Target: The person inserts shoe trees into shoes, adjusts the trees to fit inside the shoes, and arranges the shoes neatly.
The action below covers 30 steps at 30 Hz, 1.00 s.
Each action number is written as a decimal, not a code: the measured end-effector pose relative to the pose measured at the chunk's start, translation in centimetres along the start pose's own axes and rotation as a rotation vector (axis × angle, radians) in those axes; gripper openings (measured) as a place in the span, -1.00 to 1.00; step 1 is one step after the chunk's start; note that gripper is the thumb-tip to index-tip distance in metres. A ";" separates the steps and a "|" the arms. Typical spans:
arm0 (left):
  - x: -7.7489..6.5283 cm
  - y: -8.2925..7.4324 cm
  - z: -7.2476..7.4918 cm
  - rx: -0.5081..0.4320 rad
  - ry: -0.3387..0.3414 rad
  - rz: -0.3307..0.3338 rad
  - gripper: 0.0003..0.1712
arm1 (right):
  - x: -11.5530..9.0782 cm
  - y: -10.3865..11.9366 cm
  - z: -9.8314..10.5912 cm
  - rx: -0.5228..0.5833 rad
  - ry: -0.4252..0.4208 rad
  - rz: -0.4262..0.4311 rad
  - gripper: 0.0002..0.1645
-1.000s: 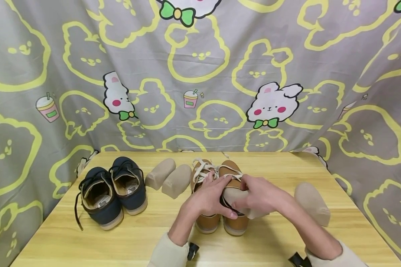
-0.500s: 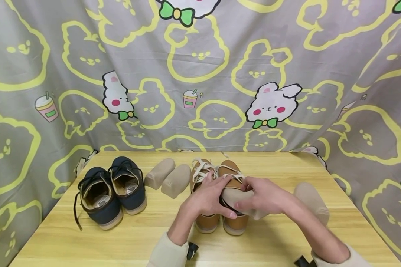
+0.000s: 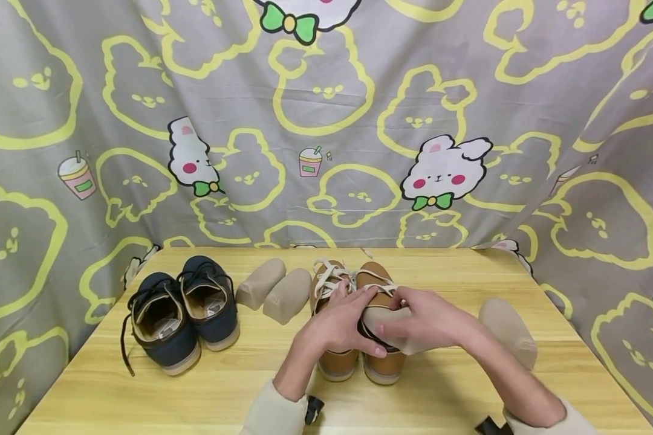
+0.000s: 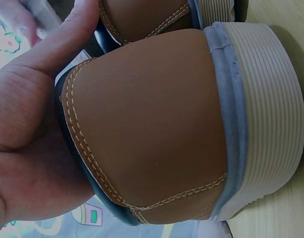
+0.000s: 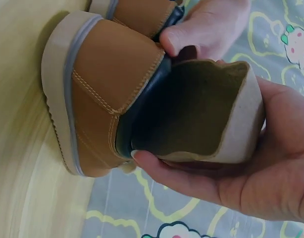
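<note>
Two brown lace-up shoes stand side by side on the wooden table, the left brown shoe [image 3: 337, 365] and the right brown shoe [image 3: 385, 366]. My right hand [image 3: 432, 319] grips a beige moulded-pulp shoe insert [image 3: 383, 319] whose front part sits inside the right shoe's opening. The hollow back end of the insert [image 5: 243, 124] sticks out of the shoe in the right wrist view, thumb on one side and fingers on the other. My left hand [image 3: 340, 323] spans the left shoe with straight fingers touching the right shoe's upper, its thumb at that shoe's heel collar.
A pair of dark blue shoes [image 3: 165, 347] with black laces stands at the left. Two beige inserts [image 3: 287, 295] lie between the pairs. Another beige insert [image 3: 507, 331] lies at the right, partly behind my forearm. A patterned grey curtain [image 3: 359, 145] hangs behind the table [image 3: 239, 393].
The right hand and the insert shift only slightly at the right shoe's opening. The left hand and the shoes stay in place.
</note>
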<state>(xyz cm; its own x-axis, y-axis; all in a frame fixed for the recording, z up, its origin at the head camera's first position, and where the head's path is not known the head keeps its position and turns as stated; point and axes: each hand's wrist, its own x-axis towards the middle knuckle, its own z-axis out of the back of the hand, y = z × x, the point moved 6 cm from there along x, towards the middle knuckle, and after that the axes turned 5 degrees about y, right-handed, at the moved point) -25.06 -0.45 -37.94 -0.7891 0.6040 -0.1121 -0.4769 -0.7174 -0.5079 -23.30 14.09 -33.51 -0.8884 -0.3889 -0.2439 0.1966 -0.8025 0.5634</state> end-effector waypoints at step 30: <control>0.1 0.1 0.1 0.006 0.002 0.007 0.28 | -1.9 -1.3 2.1 0.193 0.202 0.245 -0.48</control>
<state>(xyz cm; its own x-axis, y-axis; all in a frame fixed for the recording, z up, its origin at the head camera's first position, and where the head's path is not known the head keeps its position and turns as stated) -25.20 -0.46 -37.94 -0.7914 0.6000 -0.1173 -0.4742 -0.7235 -0.5017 -22.77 16.79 -32.16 -0.7214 -0.6555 -0.2234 0.2944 -0.5823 0.7578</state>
